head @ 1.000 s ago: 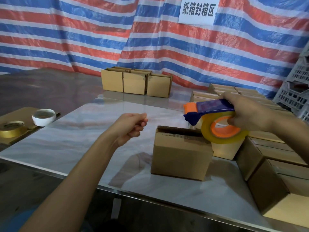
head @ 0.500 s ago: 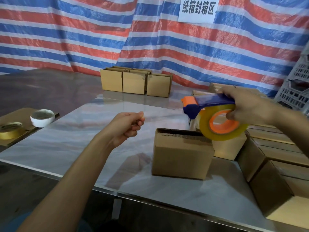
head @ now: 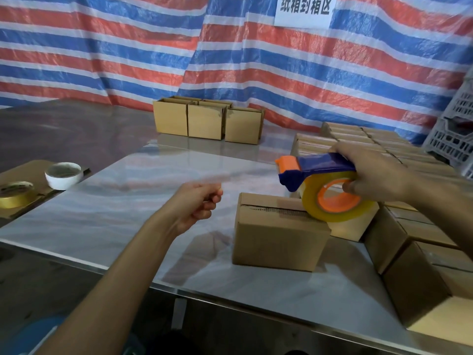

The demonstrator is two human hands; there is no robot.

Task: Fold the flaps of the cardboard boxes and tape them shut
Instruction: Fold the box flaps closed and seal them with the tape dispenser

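Two hands hover by one cardboard box on the table — right hand grips the tape dispenser over its folded top, left hand pinches the tape strip stretched from it.

left hand forward, fingers pinch tape | right hand raised (higher than left), grips tape dispenser
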